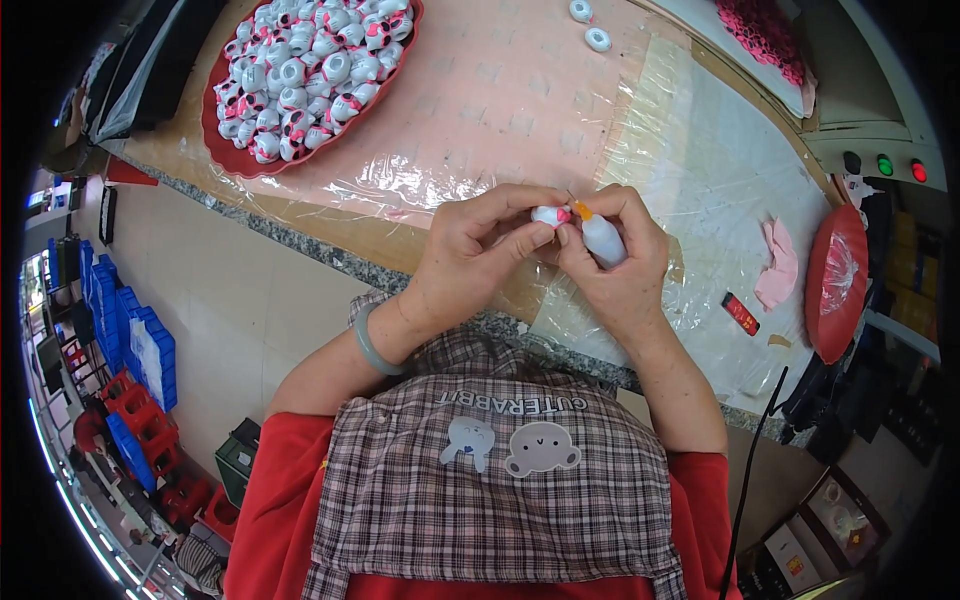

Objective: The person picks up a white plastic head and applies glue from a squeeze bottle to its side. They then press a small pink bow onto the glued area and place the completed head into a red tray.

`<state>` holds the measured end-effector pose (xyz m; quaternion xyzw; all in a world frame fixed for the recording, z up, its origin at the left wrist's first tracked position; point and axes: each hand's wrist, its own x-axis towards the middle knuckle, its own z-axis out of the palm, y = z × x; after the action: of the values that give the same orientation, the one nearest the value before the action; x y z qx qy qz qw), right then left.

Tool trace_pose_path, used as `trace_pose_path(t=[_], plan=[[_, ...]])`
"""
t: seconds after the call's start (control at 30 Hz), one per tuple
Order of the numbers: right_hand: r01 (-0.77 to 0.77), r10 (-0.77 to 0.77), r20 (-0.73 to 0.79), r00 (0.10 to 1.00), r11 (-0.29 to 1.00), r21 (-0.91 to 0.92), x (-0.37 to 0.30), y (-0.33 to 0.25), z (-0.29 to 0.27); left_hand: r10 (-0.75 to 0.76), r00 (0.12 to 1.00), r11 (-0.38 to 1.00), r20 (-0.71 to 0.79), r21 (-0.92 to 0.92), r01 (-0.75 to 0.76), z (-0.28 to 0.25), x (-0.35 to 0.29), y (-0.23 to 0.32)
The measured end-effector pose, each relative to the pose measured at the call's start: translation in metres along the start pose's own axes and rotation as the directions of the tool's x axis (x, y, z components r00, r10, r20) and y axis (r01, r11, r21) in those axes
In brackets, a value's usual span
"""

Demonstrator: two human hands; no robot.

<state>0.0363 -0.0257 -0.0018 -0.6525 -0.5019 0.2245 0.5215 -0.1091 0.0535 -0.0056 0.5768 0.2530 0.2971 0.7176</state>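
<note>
Above the near edge of the table, both hands meet fingertip to fingertip. My left hand (468,245) is closed on a small white figure piece with pink trim (546,215), pinched between thumb and fingers. In my right hand (630,270) sits a small white squeeze bottle (603,243) with an orange nozzle, the fingers wrapped round it. The nozzle points away from me, close beside the pink part of the piece. My right thumb tip is right by the piece; whether it touches cannot be made out.
A red scalloped tray (236,168), heaped with similar white-and-pink pieces, stands at the far left. Two loose white pieces (598,39) lie at the back. Rightward are a pink cloth (777,265), a small red packet (740,313) and a tilted red dish (836,285). Plastic sheeting (690,200) covers the tabletop.
</note>
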Motion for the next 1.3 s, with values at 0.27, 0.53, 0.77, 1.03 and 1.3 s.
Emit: trace_pose_path(t=[0.27, 0.53, 0.77, 1.03, 1.3], plan=[[-0.007, 0.002, 0.053, 0.999, 0.995, 0.098, 0.004, -0.003, -0.007, -0.031, 0.999, 0.996, 0.016, -0.078, 0.032, -0.002, 0.000, 0.009], [0.004, -0.007, 0.028, 1.000, 0.994, 0.105, 0.001, -0.003, -0.005, -0.027, 0.998, 0.993, 0.058, -0.113, 0.034, 0.000, -0.001, 0.012], [-0.043, 0.038, 0.057, 0.998, 0.994, 0.099, -0.001, -0.002, -0.006, -0.009, 0.999, 1.000, 0.045, -0.012, 0.009, 0.000, -0.003, 0.009], [-0.394, 0.326, 0.230, 0.917, 0.826, 0.404, 0.006, -0.007, -0.017, -0.093, 0.993, 0.975, 0.066, -0.194, 0.105, 0.000, 0.003, 0.010], [-0.351, 0.320, 0.145, 0.936, 0.870, 0.346, 0.000, -0.015, -0.010, -0.071, 0.994, 0.983, 0.086, -0.163, 0.084, -0.001, -0.001, 0.019]])
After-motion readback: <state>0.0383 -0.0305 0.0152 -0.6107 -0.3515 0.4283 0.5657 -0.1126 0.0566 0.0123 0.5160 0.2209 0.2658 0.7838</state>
